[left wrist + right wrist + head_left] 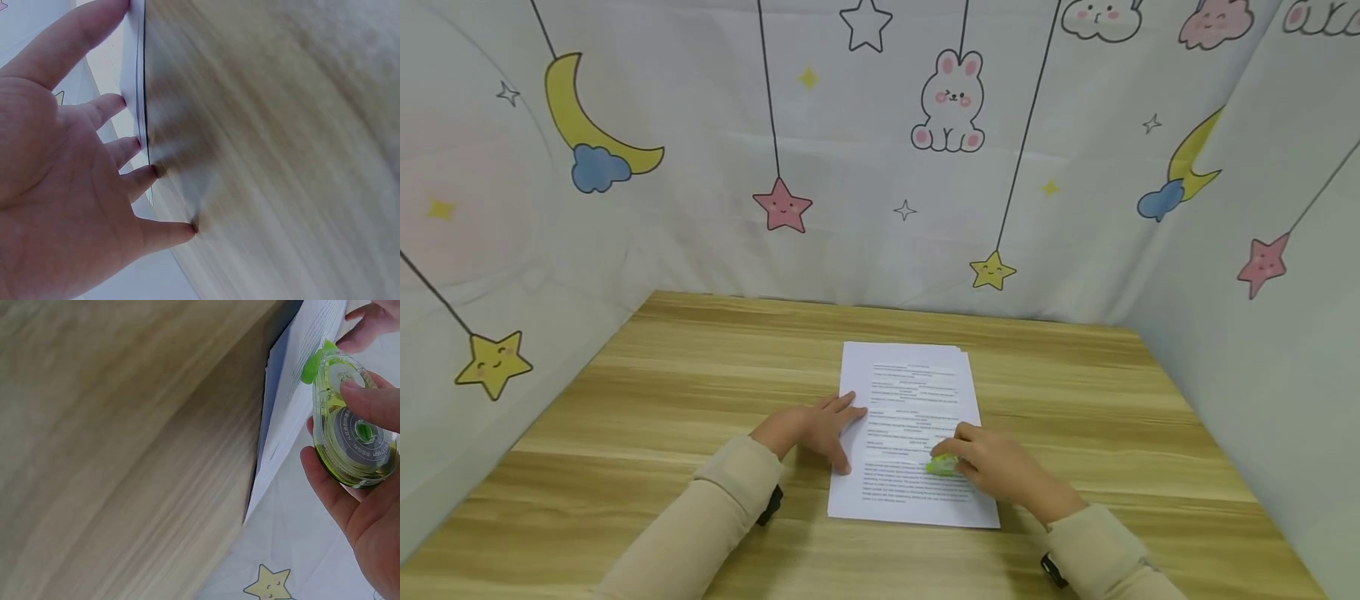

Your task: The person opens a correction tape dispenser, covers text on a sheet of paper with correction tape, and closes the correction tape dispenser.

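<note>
A stack of printed paper (857,367) lies on the table, with pale bands across some lines of its text. My right hand (996,465) holds a clear green correction tape (359,434) between thumb and fingers. Its green tip (312,365) points at the lower right part of the text, close over the sheet in the head view. At the stack's left edge, my left hand (823,429) rests with fingers spread. Some left fingertips touch the paper edge, and the little finger (167,236) reaches the wood beside it.
The wood-grain table (700,400) extends around the stack on all sides. Behind it and at both sides hangs a white cloth (865,258) printed with stars, moons and a rabbit. Dark straps (769,506) show below the beige sleeves (700,517).
</note>
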Demonstrator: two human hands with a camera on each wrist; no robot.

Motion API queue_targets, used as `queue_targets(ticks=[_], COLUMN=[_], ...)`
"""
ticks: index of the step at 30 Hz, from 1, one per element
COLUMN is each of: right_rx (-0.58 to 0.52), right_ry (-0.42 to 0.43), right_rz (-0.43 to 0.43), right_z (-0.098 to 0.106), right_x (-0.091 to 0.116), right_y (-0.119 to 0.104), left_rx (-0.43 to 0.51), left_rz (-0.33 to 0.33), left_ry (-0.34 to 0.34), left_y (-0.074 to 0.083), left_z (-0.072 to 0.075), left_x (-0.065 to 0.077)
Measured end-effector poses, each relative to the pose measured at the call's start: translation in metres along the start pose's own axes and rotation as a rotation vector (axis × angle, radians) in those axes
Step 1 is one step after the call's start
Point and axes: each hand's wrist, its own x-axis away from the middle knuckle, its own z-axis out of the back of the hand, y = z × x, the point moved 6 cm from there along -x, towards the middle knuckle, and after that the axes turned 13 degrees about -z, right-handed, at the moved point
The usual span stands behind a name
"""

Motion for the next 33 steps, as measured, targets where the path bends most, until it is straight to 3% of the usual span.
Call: queue_targets(ticks=[10,17,25,33], right_rx=[0.073,0.092,0.093,0.142], right_ry=[-0.009,0.015,-0.009,-0.004], right_rz=[0.03,0.075,0.09,0.141], right_z=[-0.002,-0.002,-0.002,-0.002], right_x=[-0.007,-0.008,-0.011,-0.009], right_y=[-0.011,-0.014,-0.015,-0.016], left_rx=[-0.001,0.02,-0.082,-0.091], left_rz=[0.018,-0.056,-0.048,-0.012], left_ry=[0.008,0.05,-0.034,-0.056], left_y=[-0.001,0.007,0.019,0.021], left_z=[0.0,-0.003,-0.014,-0.018], left_x=[0.0,0.003,0.014,0.014])
